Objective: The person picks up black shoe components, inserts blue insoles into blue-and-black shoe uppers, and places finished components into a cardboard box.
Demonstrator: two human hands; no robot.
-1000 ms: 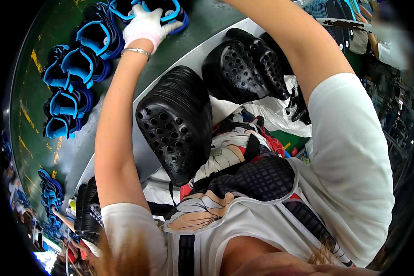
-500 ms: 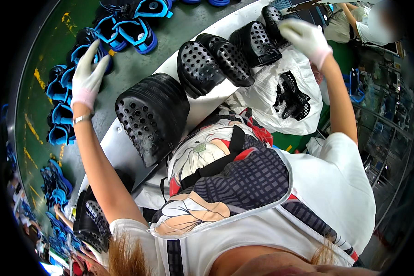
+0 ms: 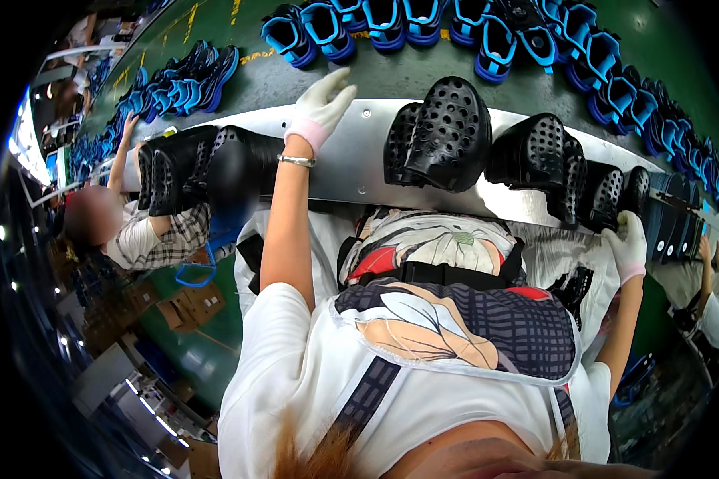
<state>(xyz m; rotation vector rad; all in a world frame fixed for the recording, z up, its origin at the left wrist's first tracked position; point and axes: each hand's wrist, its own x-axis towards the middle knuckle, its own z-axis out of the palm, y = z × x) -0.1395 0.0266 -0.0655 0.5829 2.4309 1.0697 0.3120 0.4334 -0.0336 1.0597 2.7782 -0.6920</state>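
Note:
My left hand, in a white glove, is raised over the metal ledge with fingers apart and nothing in it. To its right stands a large nested stack of black perforated plastic shells, shaped like shoe fronts. More shells sit in smaller groups along the ledge. At the right end, my gloved right hand has its fingers bent against the lower end of a single black shell. Its fingertips are partly hidden there, but the hand looks closed on it.
Beyond the metal ledge, rows of black-and-blue shoes stand on a green surface. A co-worker sits at the left beside more black shells. Another person's arms show at the far right. A white plastic bag lies near my right arm.
The view has turned, bringing the ledge nearly level across it. My left hand stays open, now over the ledge rather than the shoes. My right hand remains at the end shell.

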